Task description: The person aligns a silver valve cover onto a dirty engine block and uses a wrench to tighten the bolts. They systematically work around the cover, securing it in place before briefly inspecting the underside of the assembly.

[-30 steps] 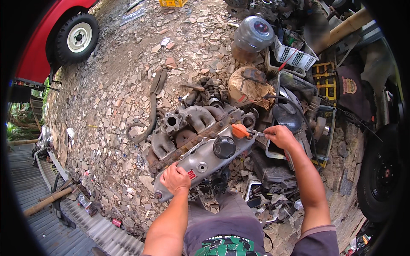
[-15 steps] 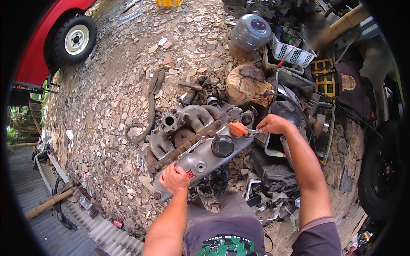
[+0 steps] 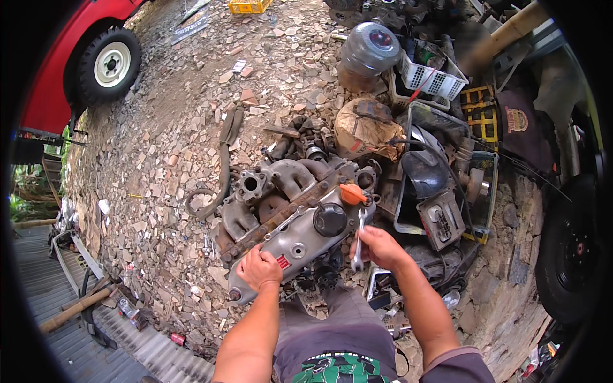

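Observation:
My right hand point(image 3: 382, 249) is closed on a silver wrench point(image 3: 359, 239), whose far end reaches the right end of a grey engine valve cover point(image 3: 280, 247). An orange plastic piece point(image 3: 353, 194) sits at that end, next to a round black cap point(image 3: 330, 219). With curled fingers, my left hand point(image 3: 258, 268) grips the cover's left end beside a red label. The cover sits on the engine, and rusty manifold pipes point(image 3: 290, 175) run along its far side. My right palm hides part of the wrench.
Broken tile pieces point(image 3: 172, 166) spread over the ground. At right stand a crate point(image 3: 401, 223) of car parts, a paper-wrapped bundle point(image 3: 357, 131), a water jug point(image 3: 370, 48) and a white basket point(image 3: 440, 82). A bent hose point(image 3: 225, 153) lies at left; a red vehicle point(image 3: 54, 57) stands far left.
My right hand has moved nearer and slightly left. The wrench has swung from pointing rightward to pointing toward me. My left hand stays on the valve cover.

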